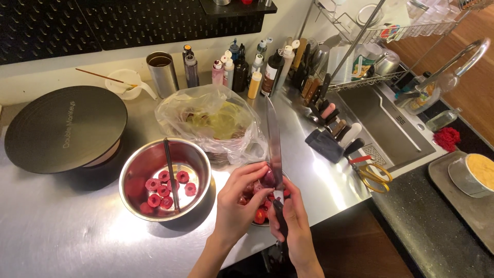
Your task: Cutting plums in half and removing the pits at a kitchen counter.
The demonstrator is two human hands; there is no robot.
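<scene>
My right hand (294, 219) is closed round the handle of a long knife (273, 146), blade pointing away; my left hand (242, 198) pinches a dark red fruit (267, 178) against the blade, over a small bowl (261, 215) of red pieces; left of it, a steel bowl (164, 179) holds cored red rounds and a thin rod; behind — a clear plastic bag (213, 123), then squeeze bottles (242, 67) along the wall.

Your worktop (67, 226): brushed steel, reflecting light softly. Steel bowl (135, 166) showing glossy inside. Knife blade (272, 139) gleaming, polished metal; handle (280, 219) appearing matt black. Cut fruit (267, 177) looking wet, shiny. Clear plastic bag (206, 121) crinkling, glinting. Round black lid (62, 126) appearing matt.
</scene>
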